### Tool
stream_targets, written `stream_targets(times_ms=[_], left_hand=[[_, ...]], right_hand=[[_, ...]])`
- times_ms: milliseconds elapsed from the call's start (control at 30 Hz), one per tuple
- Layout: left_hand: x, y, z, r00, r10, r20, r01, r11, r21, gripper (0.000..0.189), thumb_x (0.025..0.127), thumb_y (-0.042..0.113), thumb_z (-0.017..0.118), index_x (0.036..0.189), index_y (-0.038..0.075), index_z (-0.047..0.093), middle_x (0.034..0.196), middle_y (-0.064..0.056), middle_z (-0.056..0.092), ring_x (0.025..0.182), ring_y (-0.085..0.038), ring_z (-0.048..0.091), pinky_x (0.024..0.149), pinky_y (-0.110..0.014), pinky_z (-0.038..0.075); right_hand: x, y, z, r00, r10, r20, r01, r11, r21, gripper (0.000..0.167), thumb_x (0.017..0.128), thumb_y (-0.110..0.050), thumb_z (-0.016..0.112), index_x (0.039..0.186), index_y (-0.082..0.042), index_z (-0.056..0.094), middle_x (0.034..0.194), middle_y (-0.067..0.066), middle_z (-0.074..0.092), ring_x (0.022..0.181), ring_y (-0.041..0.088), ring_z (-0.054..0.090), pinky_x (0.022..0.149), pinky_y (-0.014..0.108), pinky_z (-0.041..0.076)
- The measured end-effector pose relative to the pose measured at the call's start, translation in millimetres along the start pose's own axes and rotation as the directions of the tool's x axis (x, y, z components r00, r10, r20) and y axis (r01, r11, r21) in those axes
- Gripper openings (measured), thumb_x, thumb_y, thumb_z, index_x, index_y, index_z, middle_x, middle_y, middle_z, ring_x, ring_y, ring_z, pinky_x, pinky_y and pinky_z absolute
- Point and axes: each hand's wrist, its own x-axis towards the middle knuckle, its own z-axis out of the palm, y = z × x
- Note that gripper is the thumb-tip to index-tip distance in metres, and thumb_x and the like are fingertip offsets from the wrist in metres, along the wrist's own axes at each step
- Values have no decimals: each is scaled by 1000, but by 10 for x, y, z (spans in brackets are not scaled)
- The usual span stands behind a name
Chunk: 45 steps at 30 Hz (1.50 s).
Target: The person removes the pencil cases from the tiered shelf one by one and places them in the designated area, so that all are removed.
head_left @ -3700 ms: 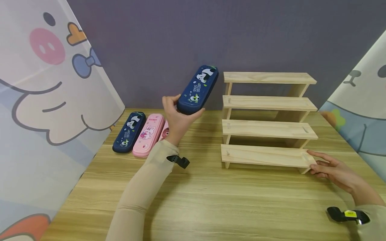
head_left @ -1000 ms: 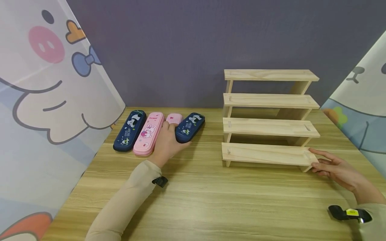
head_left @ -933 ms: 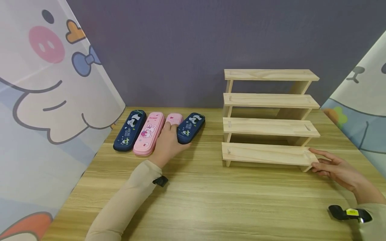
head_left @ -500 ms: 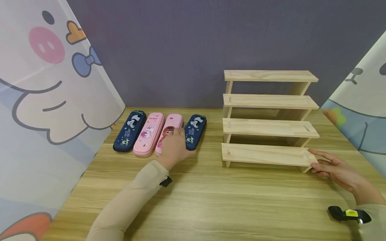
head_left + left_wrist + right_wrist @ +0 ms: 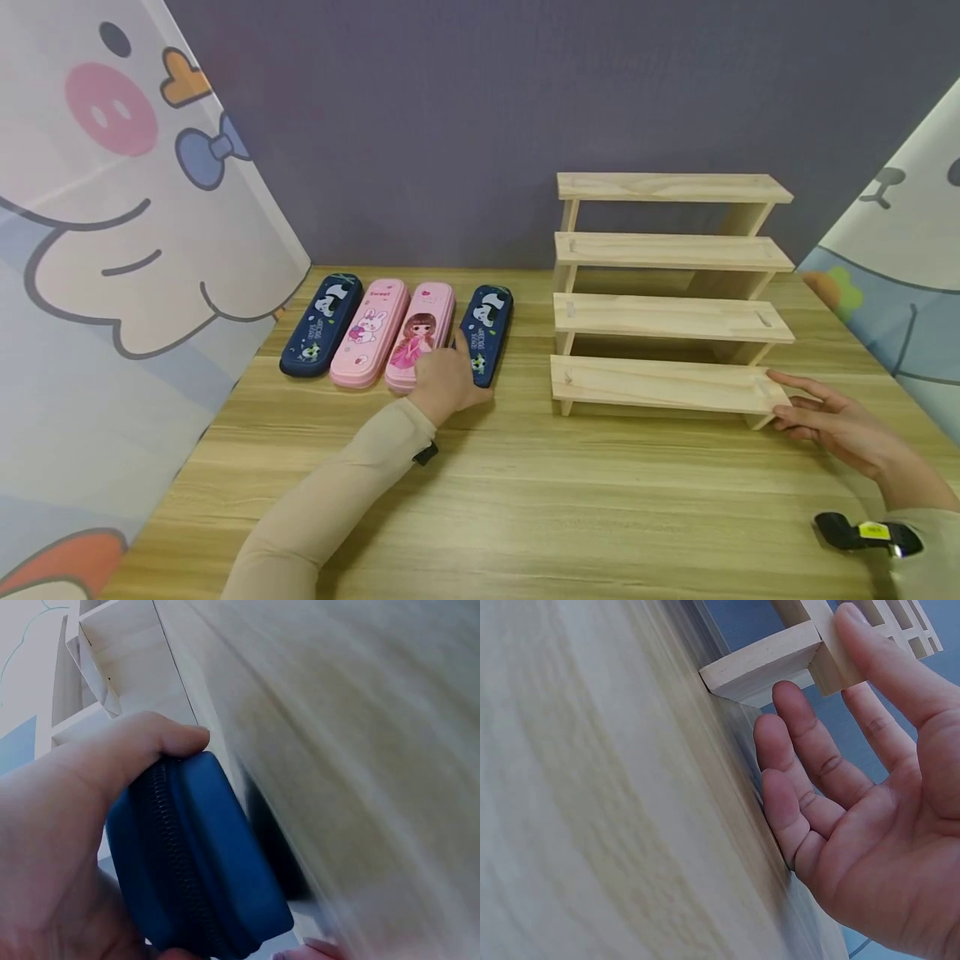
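Observation:
A navy panda-print pencil case (image 5: 489, 321) lies flat on the table, at the right end of a row. My left hand (image 5: 444, 379) grips its near end. In the left wrist view the thumb (image 5: 184, 739) lies along one side of the zipped case (image 5: 202, 855), with the palm and other fingers on the opposite side. Far to the right, my right hand (image 5: 840, 425) holds the end of the lowest plank of a wooden tiered rack (image 5: 660, 385) between thumb and index finger. The remaining fingers (image 5: 781, 742) are loosely bent beside the rack's leg (image 5: 765, 664).
Left of the held case lie a pink girl-print pencil case (image 5: 431, 304), a pink rabbit-print case (image 5: 371, 333) and another navy panda case (image 5: 322, 325). A grey partition (image 5: 420, 133) stands behind the table (image 5: 525, 508). Cartoon-print panels (image 5: 180, 275) flank both sides.
The navy pencil case came down from the air beside the rack to the row's right end, then turned straighter alongside the pink one. My left hand slid toward its near end. The right hand stayed put.

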Motion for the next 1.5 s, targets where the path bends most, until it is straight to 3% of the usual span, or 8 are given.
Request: stream_targets(times_ms=[367, 600, 767, 967, 1167, 1333, 1433, 1500], left_hand=[[28, 15, 13, 999, -18, 45, 20, 999, -28, 130, 72, 82, 63, 152, -11, 22, 57, -9, 56, 51, -18, 56, 45, -30, 47], [62, -27, 21, 995, -26, 94, 36, 993, -110, 135, 69, 83, 65, 155, -7, 14, 63, -11, 58, 54, -19, 57, 47, -30, 46], [53, -141, 7, 995, 33, 99, -13, 979, -202, 127, 73, 73, 72, 157, -4, 13, 78, -16, 64, 65, -24, 63, 55, -36, 54], [-35, -300, -78, 991, 112, 67, -82, 931, -357, 109, 82, 51, 76, 156, -4, 18, 113, -29, 65, 90, -36, 67, 75, -48, 57], [-118, -515, -84, 985, 168, 39, -122, 840, -528, 102, 85, 45, 74, 159, 4, 17, 134, -27, 56, 107, -35, 62, 92, -51, 50], [-247, -724, -92, 976, 218, -14, -183, 778, -601, 99, 85, 43, 75, 158, 4, 20, 103, -15, 68, 87, -25, 64, 79, -43, 53], [-319, -869, -71, 975, 214, -53, -201, 767, -610, 95, 85, 43, 74, 156, 2, 24, 82, -4, 63, 70, -18, 58, 63, -35, 49], [-363, -983, -58, 981, 178, -72, -184, 766, -616, 91, 86, 42, 73, 155, 2, 28, 84, -3, 63, 68, -16, 57, 59, -33, 47]], right_hand=[[-6, -13, 1, 1000, 7, -9, -7, 1000, -5, 68, 102, 15, 34, 147, -33, 49, 115, -2, 68, 99, 13, 66, 80, 23, 53], [3, 5, 2, 1000, 8, 2, -8, 1000, 0, 68, 102, 15, 34, 147, -33, 49, 116, -2, 67, 100, 13, 66, 80, 23, 53], [10, 16, -5, 1000, -1, 13, 1, 1000, 11, 68, 102, 15, 33, 148, -32, 49, 116, -1, 68, 100, 13, 66, 81, 24, 53], [18, 6, -9, 1000, 6, 6, -6, 1000, 9, 68, 102, 15, 34, 147, -33, 49, 115, -1, 68, 100, 13, 66, 81, 24, 53], [31, 10, -9, 1000, 3, 23, -4, 1000, 22, 68, 102, 15, 32, 148, -33, 48, 115, -1, 68, 101, 13, 66, 82, 24, 53], [27, 13, -18, 999, -3, 39, 2, 1000, 6, 68, 102, 14, 30, 150, -32, 46, 117, -1, 67, 102, 13, 65, 83, 23, 53], [27, 18, -35, 1000, 7, 22, -7, 1000, -25, 67, 103, 13, 30, 150, -32, 45, 117, -3, 66, 102, 12, 65, 83, 23, 52], [26, 25, -49, 1000, 20, -3, -20, 998, -60, 67, 104, 12, 31, 151, -33, 43, 119, -5, 64, 102, 12, 65, 82, 23, 52]])
